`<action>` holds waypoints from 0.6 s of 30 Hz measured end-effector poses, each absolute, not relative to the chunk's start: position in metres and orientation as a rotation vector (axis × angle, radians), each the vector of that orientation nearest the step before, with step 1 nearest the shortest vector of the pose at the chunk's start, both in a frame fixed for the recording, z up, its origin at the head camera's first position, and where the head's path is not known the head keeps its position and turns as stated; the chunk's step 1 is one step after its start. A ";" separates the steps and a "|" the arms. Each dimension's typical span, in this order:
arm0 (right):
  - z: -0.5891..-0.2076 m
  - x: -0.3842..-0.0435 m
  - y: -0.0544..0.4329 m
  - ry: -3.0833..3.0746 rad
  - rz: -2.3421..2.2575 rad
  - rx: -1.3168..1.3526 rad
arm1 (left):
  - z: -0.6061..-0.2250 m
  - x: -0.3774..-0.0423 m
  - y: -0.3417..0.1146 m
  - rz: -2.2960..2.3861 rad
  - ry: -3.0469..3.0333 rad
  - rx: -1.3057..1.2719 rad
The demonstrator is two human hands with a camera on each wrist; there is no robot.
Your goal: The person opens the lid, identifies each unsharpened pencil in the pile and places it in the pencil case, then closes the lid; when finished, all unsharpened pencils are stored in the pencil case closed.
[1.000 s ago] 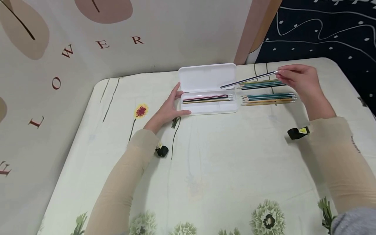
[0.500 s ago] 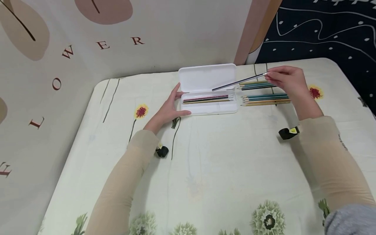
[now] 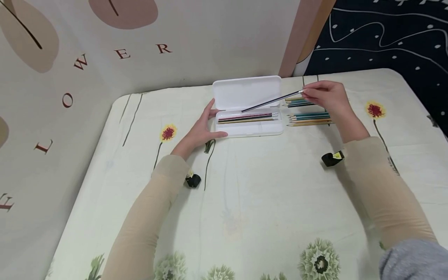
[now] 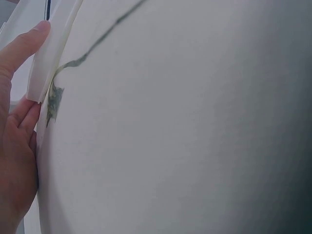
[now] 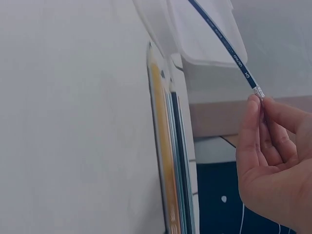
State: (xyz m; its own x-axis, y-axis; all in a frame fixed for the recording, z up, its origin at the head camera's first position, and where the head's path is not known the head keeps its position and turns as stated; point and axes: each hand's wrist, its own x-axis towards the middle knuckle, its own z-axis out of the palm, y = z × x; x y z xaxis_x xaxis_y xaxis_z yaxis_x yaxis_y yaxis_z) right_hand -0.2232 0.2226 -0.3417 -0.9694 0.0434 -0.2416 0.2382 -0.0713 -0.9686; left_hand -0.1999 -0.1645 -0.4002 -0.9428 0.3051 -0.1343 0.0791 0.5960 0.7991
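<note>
An open white pencil case [image 3: 252, 130] lies at the back of the table, its lid [image 3: 246, 91] folded back. Several pencils [image 3: 246, 118] lie side by side in its base. My left hand [image 3: 197, 131] holds the case at its left end, thumb along the near edge and fingers around the end. Between thumb and fingertips, my right hand [image 3: 329, 97] pinches a dark blue pencil [image 3: 271, 102] by its eraser end. This pencil slants down to the left, its far end above the case near the hinge. In the right wrist view its metal ferrule [image 5: 258, 91] shows at the fingertips.
Right of the case lie two groups of pencils: a far group [image 3: 297, 102] and a near group [image 3: 309, 119], partly behind the right hand. A wall [image 3: 196, 50] stands close behind the table. Black wrist devices [image 3: 193, 180] sit by both sleeves.
My right hand has moved left with the dark blue pencil, bringing its far end from beside the lid's right edge to above the hinge. The left hand and the case stay put.
</note>
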 end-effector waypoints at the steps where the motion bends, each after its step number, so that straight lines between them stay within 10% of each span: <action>1: -0.342 -0.224 0.220 2.049 -2.170 0.316 | -0.400 -0.200 -0.165 1.268 2.569 0.316; 18: -0.353 -0.228 0.190 2.176 -1.965 0.180 | -0.399 -0.200 -0.164 1.252 2.571 0.306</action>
State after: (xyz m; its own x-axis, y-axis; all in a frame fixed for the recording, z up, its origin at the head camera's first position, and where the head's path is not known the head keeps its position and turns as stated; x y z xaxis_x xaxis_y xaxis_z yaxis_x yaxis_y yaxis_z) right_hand -0.2278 0.1902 -0.3534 -0.9719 -0.0456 -0.2310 0.2252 0.1069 -0.9684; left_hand -0.1998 -0.1637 -0.3993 -0.9428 0.3010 -0.1432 0.0728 0.6053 0.7926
